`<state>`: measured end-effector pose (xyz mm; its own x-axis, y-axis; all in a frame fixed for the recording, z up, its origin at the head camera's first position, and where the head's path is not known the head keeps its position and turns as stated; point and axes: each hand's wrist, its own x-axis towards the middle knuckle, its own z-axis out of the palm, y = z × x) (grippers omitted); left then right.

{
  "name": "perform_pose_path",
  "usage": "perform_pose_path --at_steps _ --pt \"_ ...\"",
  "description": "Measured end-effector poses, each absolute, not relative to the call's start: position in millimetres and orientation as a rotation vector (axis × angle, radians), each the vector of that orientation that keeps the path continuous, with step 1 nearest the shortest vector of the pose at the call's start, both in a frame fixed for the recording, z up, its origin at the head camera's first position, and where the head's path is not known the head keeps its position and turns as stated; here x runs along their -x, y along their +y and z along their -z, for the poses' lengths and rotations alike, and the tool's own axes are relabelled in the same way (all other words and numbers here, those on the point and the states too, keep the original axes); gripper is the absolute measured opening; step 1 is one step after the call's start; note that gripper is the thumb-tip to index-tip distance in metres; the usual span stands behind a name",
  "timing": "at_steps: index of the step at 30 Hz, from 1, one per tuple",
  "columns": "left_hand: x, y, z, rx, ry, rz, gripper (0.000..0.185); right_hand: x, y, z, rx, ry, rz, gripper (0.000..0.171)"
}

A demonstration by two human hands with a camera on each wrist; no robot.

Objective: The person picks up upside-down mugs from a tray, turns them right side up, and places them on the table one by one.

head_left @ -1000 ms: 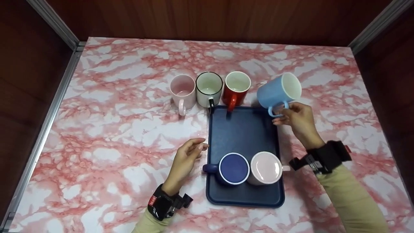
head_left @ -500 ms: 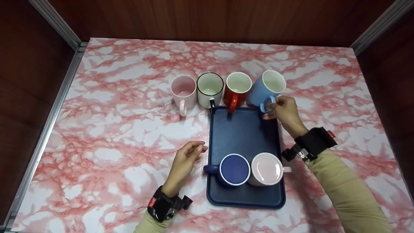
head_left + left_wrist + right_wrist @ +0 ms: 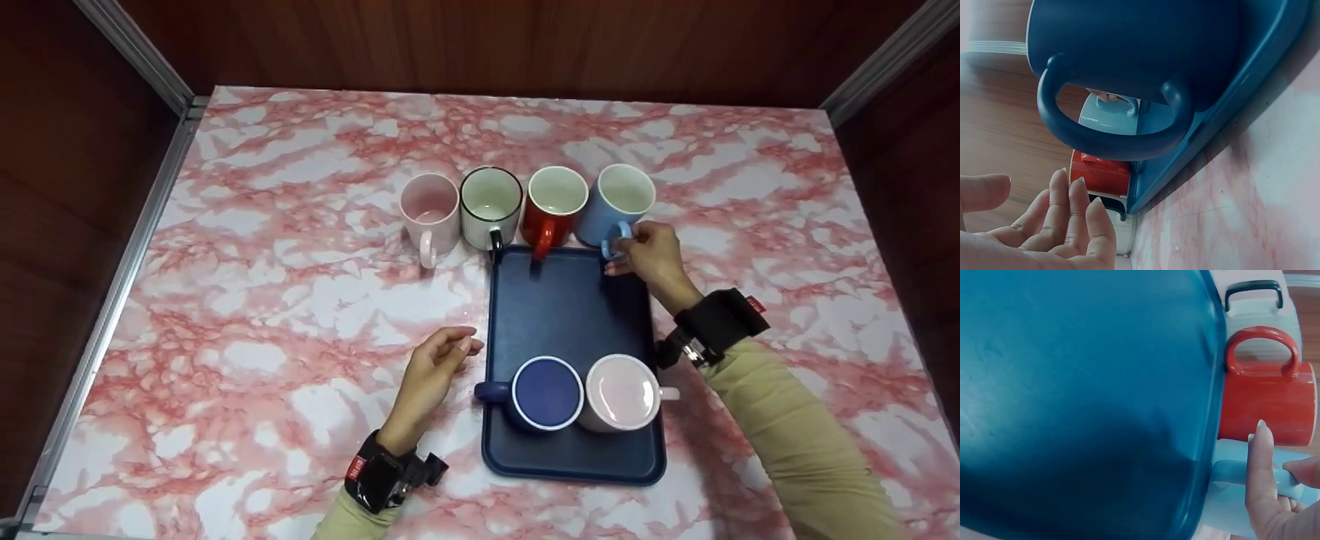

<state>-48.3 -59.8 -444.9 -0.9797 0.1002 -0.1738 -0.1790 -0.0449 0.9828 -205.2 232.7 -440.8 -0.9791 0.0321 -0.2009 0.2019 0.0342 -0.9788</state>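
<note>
My right hand [image 3: 654,259] pinches the handle of a light blue mug [image 3: 592,217], which stands upright at the right end of a row behind the tray. Left of it in the row are a red mug [image 3: 536,221], a white mug with a black rim and handle [image 3: 480,225], and a pink mug [image 3: 442,229]. Beside the tray's left edge hovers my left hand [image 3: 435,367], fingers relaxed and holding nothing. Close to it, a dark blue mug [image 3: 1134,50] sits on the tray, its handle pointing left. The right wrist view shows my thumb and fingers at the light blue handle [image 3: 1230,471].
The dark blue tray [image 3: 570,300] lies on a red-and-white marbled table [image 3: 262,300]. On its near half, a pale pink mug [image 3: 621,390] stands right of the dark blue one, handle over the right edge. Brown panels [image 3: 480,45] wall the table at the back and sides.
My right hand has moved left with the light blue mug, which was tilted and apart from the row and now stands upright next to the red mug. The left hand has barely moved.
</note>
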Motion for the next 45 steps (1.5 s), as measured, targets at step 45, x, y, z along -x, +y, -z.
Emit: perform_pose_path --at_steps 45 --pt "46 -47 454 0.115 1.862 -2.152 0.029 198 234 433 0.096 2.205 1.912 0.015"
